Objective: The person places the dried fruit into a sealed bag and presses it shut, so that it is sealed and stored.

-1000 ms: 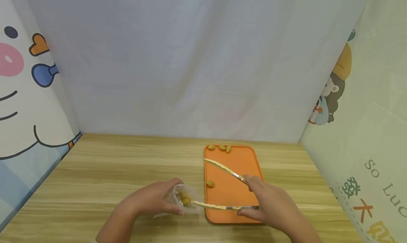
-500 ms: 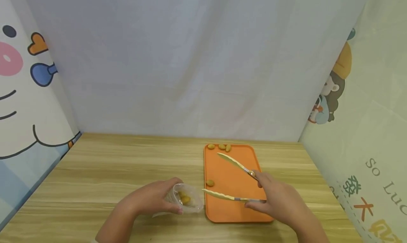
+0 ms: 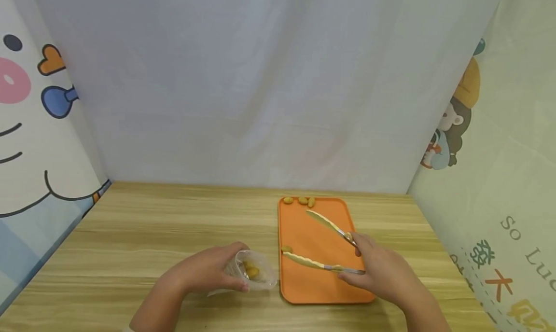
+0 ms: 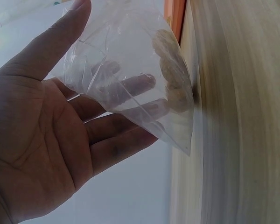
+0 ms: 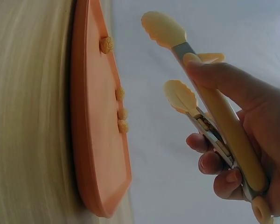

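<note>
Swinging over oblong orange tray [image 3: 326,291] — right hand [image 3: 384,271] grips spread yellow-tipped tongs [image 5: 228,128], likely reload-ready (left hand [image 3: 208,272] holds clear plastic bag [image 4: 130,56]).

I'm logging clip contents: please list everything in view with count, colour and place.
table: 1, light wood-grain, lower part of head view
tray: 1, orange, on the table
bag: 1, clear, left of the tray
tray pieces, nut-like: 4, yellow-brown, three at far edge, one at left edge
bagged pieces: at least 3, yellow-brown, inside the bag
tongs: 1, pale yellow and silver, above the tray
back cloth: 1, whitish, behind the table
side backdrops: 2, white-and-blue left, pale green right
left hand: 1, holding the bag
right hand: 1, gripping the tongs
</note>
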Tool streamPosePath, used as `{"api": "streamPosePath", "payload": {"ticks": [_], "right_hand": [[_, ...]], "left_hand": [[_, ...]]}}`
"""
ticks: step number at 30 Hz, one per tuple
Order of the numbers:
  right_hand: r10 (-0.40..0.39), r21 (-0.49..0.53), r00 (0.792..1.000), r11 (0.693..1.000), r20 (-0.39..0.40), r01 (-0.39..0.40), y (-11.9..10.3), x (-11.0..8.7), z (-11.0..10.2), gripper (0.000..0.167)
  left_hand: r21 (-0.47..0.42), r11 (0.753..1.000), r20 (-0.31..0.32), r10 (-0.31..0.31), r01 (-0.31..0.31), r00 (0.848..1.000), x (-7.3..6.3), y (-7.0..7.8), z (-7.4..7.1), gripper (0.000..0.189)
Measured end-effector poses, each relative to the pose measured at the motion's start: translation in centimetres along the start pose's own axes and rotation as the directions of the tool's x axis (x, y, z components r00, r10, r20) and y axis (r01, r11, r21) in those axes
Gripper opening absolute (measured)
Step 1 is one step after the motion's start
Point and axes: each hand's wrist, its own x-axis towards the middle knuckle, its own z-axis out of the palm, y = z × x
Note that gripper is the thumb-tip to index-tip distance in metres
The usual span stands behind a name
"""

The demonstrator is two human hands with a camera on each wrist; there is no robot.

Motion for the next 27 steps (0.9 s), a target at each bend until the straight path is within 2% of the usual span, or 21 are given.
{"api": "streamPosePath", "payload": {"ticks": [4,9,18,27], "right_hand": [[0.003,-0.005,1.000,1.000,0.008,-0.003,0.3,0.1,0.3,0.076],[0.001,-0.058,1.000,0.998,0.004,0.000,0.6,0.3,1.1,0.077],[-0.010,-0.080,0.999,0.997,0.045,0.013,0.3,0.6,1.8,0.053],[-0.135,-0.135,0.991,0.982,0.008,0.135,0.2,0.5,2.3,0.042]], "left_hand": [[0.000,1.000,-0.004,-0.001,0.001,1.000,0.0,0.0,0.0,0.072],[-0.002,1.000,-0.007,0.000,0.000,1.000,0.0,-0.1,0.1,0.073],[0.010,1.000,-0.005,0.003,-0.003,1.000,0.0,-0.1,0.1,0.071],[0.016,1.000,0.005,-0.016,0.016,1.000,0.0,-0.1,0.1,0.072]]}}
